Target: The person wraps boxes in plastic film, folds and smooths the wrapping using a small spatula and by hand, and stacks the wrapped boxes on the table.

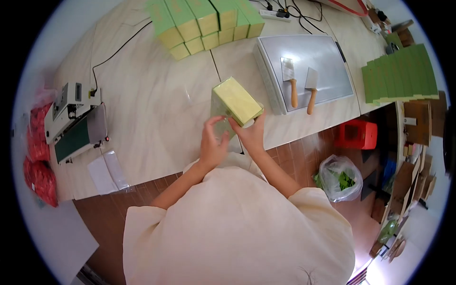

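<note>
A yellow-green box (pixel 237 101), seemingly in clear film, is held tilted over the near edge of the table in front of my body. My right hand (pixel 251 137) grips its lower right end, with the thumb toward the front corner. My left hand (pixel 213 143) is at the box's lower left, thumb and fingers apart, beside the loose clear film (pixel 222 125). Whether its fingertips touch the film I cannot tell.
Green boxes (pixel 199 23) are stacked at the back. Two wooden-handled scrapers (pixel 293 92) lie on a grey metal-topped unit (pixel 327 61). A sealing machine (pixel 76 121) stands left, near red bags (pixel 39 135). More green boxes (pixel 401 73) line the right. A red bin (pixel 356 134) is on the floor.
</note>
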A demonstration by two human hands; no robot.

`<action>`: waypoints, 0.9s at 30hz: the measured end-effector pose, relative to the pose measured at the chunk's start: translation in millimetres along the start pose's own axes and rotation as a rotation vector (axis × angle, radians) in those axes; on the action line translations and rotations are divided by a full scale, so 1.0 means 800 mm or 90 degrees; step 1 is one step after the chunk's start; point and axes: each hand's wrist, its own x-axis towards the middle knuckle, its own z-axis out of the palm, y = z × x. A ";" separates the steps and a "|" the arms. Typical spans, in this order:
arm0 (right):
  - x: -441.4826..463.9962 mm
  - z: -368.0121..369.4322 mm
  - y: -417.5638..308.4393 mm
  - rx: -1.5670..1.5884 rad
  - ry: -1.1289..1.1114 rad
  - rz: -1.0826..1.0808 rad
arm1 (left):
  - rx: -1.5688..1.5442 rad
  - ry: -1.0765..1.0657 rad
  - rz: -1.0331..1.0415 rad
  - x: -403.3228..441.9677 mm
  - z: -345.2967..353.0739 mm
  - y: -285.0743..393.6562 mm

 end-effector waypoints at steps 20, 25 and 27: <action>0.014 0.089 -0.009 -0.190 -0.324 -0.274 | -0.328 0.323 -0.218 0.013 -0.129 -0.021; 0.041 0.039 -0.018 -0.319 -0.270 -0.346 | -0.192 0.333 -0.156 0.029 -0.165 -0.017; 0.069 -0.004 0.003 -0.360 -0.100 -0.335 | -0.130 0.332 -0.127 0.035 -0.168 0.005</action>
